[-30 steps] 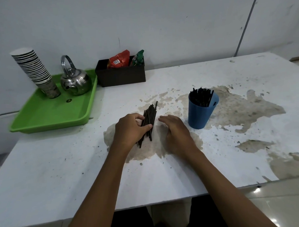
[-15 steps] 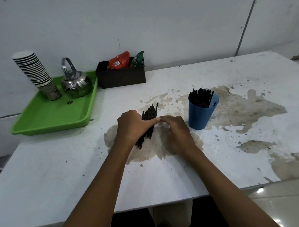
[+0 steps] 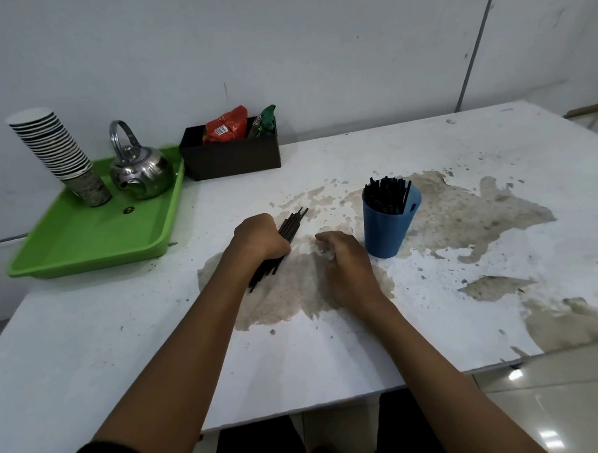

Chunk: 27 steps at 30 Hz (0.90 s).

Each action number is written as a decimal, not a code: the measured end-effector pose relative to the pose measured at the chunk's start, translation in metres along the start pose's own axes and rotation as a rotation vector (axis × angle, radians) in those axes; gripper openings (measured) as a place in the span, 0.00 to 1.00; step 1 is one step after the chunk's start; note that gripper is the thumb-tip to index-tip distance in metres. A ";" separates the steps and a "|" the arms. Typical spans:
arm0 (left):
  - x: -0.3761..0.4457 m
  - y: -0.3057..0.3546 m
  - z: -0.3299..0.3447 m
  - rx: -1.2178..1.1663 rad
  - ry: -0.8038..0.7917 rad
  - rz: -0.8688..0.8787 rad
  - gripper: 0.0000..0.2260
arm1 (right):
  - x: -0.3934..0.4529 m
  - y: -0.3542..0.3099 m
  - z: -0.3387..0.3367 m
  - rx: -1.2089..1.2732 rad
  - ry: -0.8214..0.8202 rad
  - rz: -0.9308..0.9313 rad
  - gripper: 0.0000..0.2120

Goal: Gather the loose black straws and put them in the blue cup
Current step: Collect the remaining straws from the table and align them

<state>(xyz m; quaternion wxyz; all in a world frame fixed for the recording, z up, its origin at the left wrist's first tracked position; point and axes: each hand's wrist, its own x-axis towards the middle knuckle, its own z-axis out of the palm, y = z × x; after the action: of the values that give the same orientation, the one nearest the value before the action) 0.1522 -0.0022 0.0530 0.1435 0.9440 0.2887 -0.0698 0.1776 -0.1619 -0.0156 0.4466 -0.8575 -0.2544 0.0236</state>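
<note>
At the far left a green tray (image 3: pixel 85 235) is seen, with a stack of cups (image 3: pixel 60 158) and a kettle (image 3: pixel 141 170) standing on it. Just right of the tray, a dark box (image 3: pixel 231 157) with snack packets is set against the wall. On the stained table (image 3: pixel 465 304), a bundle of straws (image 3: pixel 292 223) is gripped by the left hand (image 3: pixel 262 238), its fingers curled round the middle of the bundle; the ends stick out above and below the fist, slanted. The right hand (image 3: pixel 347 262) is rested on the table near the bundle, apart from it, fingers loosely curled and holding nothing. Just right of that hand the blue cup (image 3: pixel 388 226) is stood upright, already filled with more straws (image 3: pixel 385 195).
</note>
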 end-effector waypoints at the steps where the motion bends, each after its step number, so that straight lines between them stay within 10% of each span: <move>1: 0.001 0.002 -0.001 -0.005 -0.007 0.002 0.12 | 0.000 -0.001 0.000 -0.008 -0.002 -0.004 0.24; 7: -0.004 0.011 0.004 0.131 0.075 0.052 0.25 | -0.001 -0.001 -0.002 -0.028 -0.008 -0.010 0.24; 27: -0.018 0.016 0.017 0.345 -0.007 0.089 0.08 | -0.002 -0.004 -0.003 0.028 0.008 0.023 0.25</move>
<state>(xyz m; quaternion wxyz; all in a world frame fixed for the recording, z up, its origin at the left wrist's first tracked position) 0.1455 -0.0298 0.0446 -0.0167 0.9663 0.2299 -0.1149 0.1751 -0.1630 -0.0113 0.4595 -0.8540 -0.2422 0.0289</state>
